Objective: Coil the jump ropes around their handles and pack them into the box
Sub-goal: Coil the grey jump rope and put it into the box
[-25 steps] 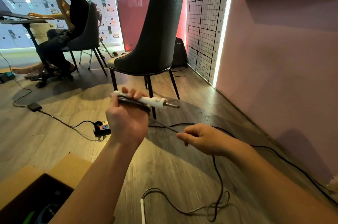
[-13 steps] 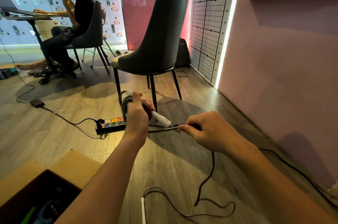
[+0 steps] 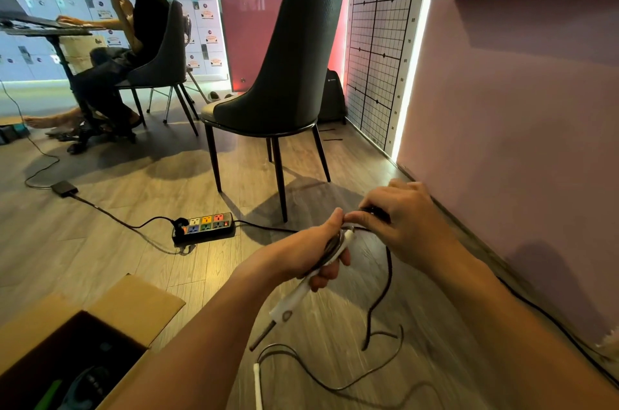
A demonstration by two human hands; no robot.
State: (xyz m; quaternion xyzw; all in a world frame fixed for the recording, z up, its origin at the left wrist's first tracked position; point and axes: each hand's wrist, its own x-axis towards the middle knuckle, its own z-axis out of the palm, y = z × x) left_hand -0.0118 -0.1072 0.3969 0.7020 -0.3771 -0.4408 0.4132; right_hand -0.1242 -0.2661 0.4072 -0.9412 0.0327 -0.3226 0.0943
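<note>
Nearest, lower left: cardboard box (image 3: 140, 305) on the floor (image 3: 100, 258), open, flap folded outward. It is dark inside, with green and grey shapes too dim to name. Likely parked within reach so a finished bundle drops straight in. Just right of it a loose handle (image 3: 257, 386), white, lies on the boards. Slack rope (image 3: 378, 312) loops away from it and rises toward the hands. The free end seems left down so the rope can feed without snagging. Further out, the left hand (image 3: 294, 255) grips the held handle (image 3: 294, 299), also white, fingers curled round it and round several dark turns of rope wound on it. It is tilted, metal tip pointing down and toward the camera, upper end raised to meet the other hand. The right hand (image 3: 405, 225) sits at that upper end, thumb and fingers pinching the rope and touching the left fingertips. This reads as laying the next turn while the left hand serves as a steady spool. Coiling looks partway: much rope lies on the floor, and no part of this rope is in the box. Beyond: power strip (image 3: 204, 225) with its cable, a dark chair (image 3: 281, 74), and far left a seated person (image 3: 140, 27) at a desk, not involved.
</note>
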